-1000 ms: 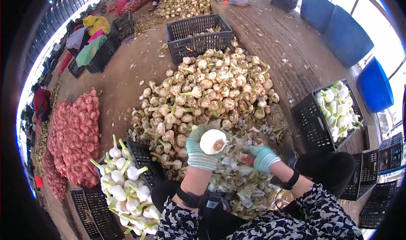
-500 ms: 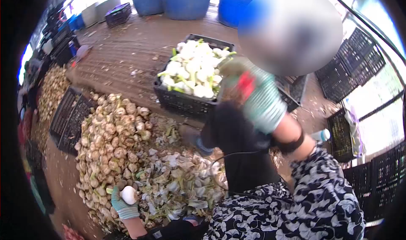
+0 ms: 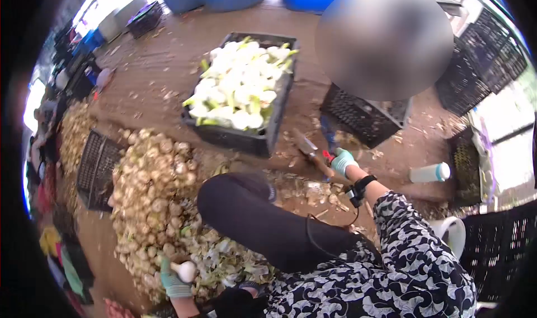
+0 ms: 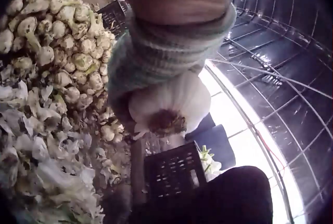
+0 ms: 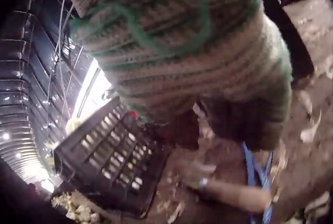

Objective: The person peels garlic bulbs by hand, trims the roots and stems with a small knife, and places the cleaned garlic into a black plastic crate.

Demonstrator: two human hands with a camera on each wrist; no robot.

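Currently your left hand (image 3: 172, 281) grips the peeled garlic bulb (image 3: 185, 271), fingers curled round it, low at the near edge of the unpeeled garlic pile (image 3: 151, 178), right over the heap of peelings (image 3: 224, 256). In the left wrist view the bulb (image 4: 171, 104) sits in the gloved palm (image 4: 156, 63) with its root end facing away from the wrist, so its axis runs out of the hand, not across it. Your right hand (image 3: 341, 161) is well apart, reaching out past your knee (image 3: 246, 206) toward the ground near the small empty crate (image 3: 361, 116); it looks closed on a red-handled tool (image 3: 321, 155), but the right wrist view is too blurred to confirm the grip. Key relation: the crate of cleaned garlic (image 3: 240, 94) lies forward of the knee, between both hands, nearer the right hand than the left. The bulb is on the far side from it, with the knee in between. The white bottle (image 3: 428, 172) lies on the ground beyond the right hand.
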